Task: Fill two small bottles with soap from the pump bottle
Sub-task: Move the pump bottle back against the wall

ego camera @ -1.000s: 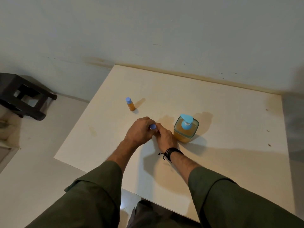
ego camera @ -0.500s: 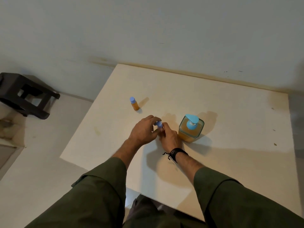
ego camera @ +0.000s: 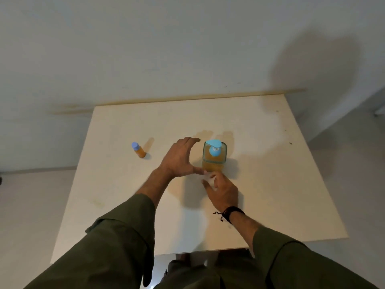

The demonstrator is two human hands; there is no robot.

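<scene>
We see both hands off the second bottle, now hidden. Left hand (ego camera: 179, 158) fingers spread, right hand (ego camera: 221, 189) loose, beside square amber pump bottle (ego camera: 214, 156). Capped orange small bottle (ego camera: 139, 150) stands left on bench (ego camera: 270, 184). Likely wrapping up.

Dim, soft shadows, hands perhaps motion-blurred

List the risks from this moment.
The left hand is spread close beside the pump bottle; a quick reach might knock or slide it. The right hand is motion-blurred at that bottle's base, so the hands may collide. The capped small bottle stands alone left; a sleeve could tip it.
</scene>
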